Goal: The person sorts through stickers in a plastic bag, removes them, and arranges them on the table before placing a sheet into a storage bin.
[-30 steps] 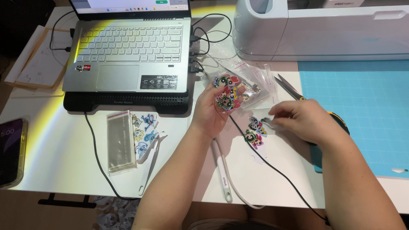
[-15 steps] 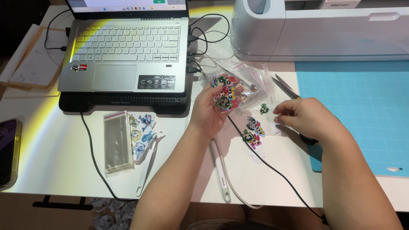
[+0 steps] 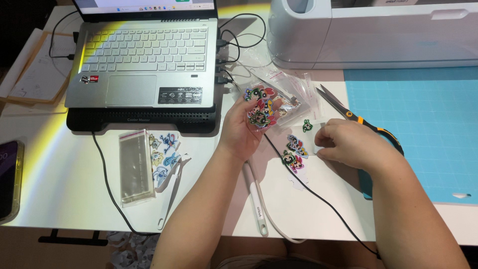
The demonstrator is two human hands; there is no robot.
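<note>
Since the earlier frame my right hand (image 3: 343, 144) has slid back toward the near edge of the table, uncovering the orange-handled scissors (image 3: 361, 122) beside the blue gridded cutting mat (image 3: 423, 129). Largest on the white table (image 3: 64, 194) is the pale grey cutting machine (image 3: 368, 35) at the far right corner, then the silver laptop (image 3: 142, 60) on its black cooling stand (image 3: 142, 120) at the far edge. Near the middle, my left hand (image 3: 246, 129) is raised, fingers curled around a fanned bunch of colourful cartoon stickers (image 3: 261, 107). My right hand pinches a small white backing scrap (image 3: 317, 141), fingers narrow. Just beside it lie loose cartoon stickers (image 3: 295, 152) and one small green sticker (image 3: 307, 125). Toward the left sit a clear sleeve packet (image 3: 135, 167) and blue stickers (image 3: 165, 157).
</note>
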